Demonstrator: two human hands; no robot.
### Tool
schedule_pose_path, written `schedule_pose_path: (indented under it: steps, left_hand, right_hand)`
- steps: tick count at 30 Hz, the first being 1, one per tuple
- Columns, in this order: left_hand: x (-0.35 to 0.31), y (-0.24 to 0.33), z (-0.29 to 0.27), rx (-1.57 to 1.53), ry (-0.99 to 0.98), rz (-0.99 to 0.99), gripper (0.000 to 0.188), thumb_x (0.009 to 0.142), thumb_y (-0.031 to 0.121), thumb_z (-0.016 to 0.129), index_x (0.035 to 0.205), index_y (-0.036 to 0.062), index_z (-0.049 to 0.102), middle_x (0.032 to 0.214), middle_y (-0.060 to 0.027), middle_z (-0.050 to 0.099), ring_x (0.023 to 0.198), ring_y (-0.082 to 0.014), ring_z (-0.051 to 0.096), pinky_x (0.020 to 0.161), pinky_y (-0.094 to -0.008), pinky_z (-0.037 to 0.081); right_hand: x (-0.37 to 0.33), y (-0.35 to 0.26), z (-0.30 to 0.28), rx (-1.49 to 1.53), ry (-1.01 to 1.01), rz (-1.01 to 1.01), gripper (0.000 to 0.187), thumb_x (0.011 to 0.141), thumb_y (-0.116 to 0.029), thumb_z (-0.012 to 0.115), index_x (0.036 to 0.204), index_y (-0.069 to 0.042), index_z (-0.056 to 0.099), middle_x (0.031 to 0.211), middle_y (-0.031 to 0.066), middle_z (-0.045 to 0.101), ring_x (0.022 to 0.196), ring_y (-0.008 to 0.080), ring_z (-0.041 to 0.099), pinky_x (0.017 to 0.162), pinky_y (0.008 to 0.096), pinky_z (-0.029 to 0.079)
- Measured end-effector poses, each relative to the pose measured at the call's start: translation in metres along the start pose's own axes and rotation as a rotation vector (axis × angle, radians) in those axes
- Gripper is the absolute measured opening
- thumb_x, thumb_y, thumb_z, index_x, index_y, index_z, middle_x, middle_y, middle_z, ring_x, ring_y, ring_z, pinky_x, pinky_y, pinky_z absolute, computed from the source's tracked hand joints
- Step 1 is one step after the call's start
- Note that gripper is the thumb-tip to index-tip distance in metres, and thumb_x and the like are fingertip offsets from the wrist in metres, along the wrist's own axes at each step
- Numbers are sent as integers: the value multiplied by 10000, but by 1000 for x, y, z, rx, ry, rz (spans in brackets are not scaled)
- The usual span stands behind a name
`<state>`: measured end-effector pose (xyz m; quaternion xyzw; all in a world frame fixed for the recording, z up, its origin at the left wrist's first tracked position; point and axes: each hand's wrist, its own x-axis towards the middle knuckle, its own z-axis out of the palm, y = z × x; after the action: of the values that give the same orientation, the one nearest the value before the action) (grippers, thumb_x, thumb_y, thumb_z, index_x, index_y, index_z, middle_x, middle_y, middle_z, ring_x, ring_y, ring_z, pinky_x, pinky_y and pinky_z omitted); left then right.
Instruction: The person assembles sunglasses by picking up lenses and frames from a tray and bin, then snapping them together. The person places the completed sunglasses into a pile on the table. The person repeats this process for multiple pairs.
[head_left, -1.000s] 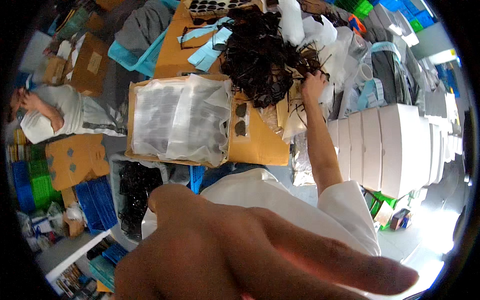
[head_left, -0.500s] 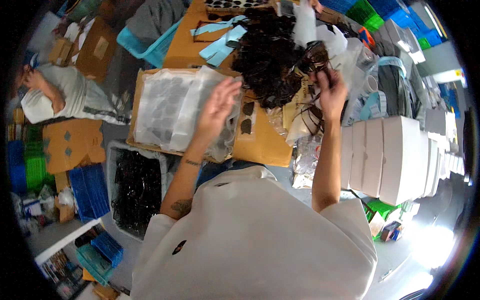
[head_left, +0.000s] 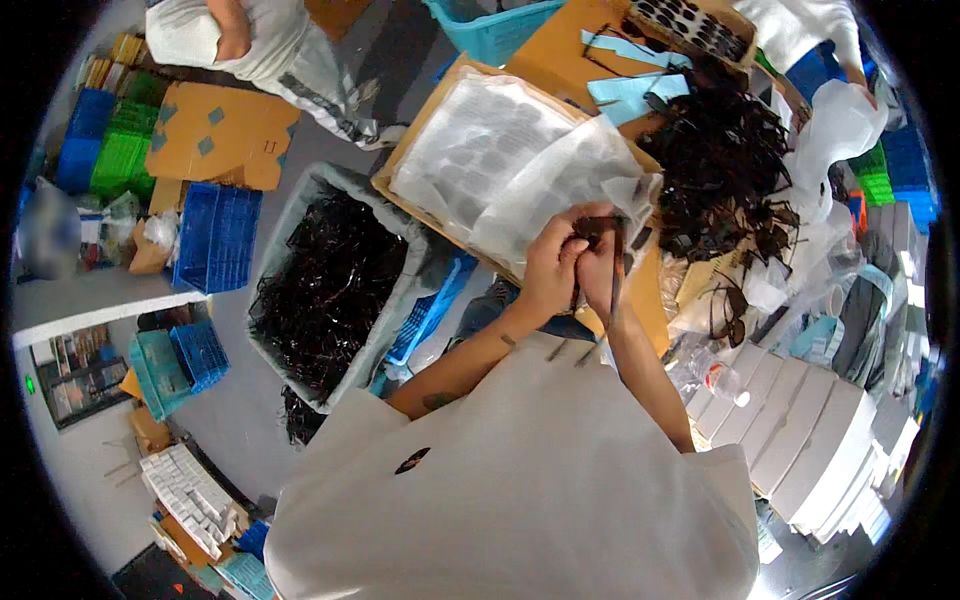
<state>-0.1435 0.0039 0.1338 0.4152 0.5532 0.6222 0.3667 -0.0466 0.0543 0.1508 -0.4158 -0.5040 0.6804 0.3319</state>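
your left hand: (head_left: 550,262) in front of your chest, its fingers curled closed around one part of a pair of dark glasses (head_left: 598,227).
your right hand: (head_left: 597,280) just beside the left, fingers bent in and gripping the same pair; the exact finger contacts are too blurred to tell.
the glasses: between your two hands, above the near right corner of an open cardboard box (head_left: 440,226), one slim arm pointing down toward you.
the box: tilted across your view, with translucent white sheets (head_left: 480,130) lying over dark shapes inside.
the heap: a tangled pile of dark glasses frames (head_left: 720,170) right of the box, well apart from your fingers.
beyond the box: light blue strips (head_left: 635,98) on brown cardboard, with rows of dark lenses (head_left: 693,25) farther off.
your left side: a grey-lined bin (head_left: 412,262) full of dark frames, near a blue crate (head_left: 218,238).
your right side: a clear plastic bottle (head_left: 718,378) near stacked white boxes (head_left: 800,425).
upper left: a co-worker's forearm (head_left: 230,28).
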Motion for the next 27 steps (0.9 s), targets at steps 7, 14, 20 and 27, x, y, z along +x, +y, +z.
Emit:
schedule_pose_path:
  steps: [7,14,20,27]
  left_hand:
    - [51,-11,-59,-312,457,141,343,1048,224,467,1259,-39,404,1119,-169,637,1021,-227,618,967,-337,468]
    - [107,-36,-185,-75,152,-127,287,992,211,588,1141,3,457,871,-108,657,798,-184,663,681,-291,519]
    - [110,-103,-180,678,-101,-299,415,823,301,715,1101,14,601,829,-183,694,776,-356,680,717,-445,519]
    - [98,-129,-175,1012,-229,-294,526,798,353,726,1205,57,576,853,-178,710,839,-376,679,859,-473,476]
  right_hand:
    - [55,-12,76,498,-181,97,337,906,-26,610,1242,-23,589,1067,89,652,954,203,642,848,309,508]
    - [185,64,69,-296,-25,-222,328,889,-132,670,1187,-31,574,1063,192,645,995,329,664,858,415,510]
    - [296,98,110,-840,45,-263,213,835,-152,701,986,-23,625,1099,234,666,949,411,655,783,458,513]
    - [309,114,137,-1040,257,-482,180,887,-195,670,1005,-82,596,1091,146,546,833,401,650,730,494,535]
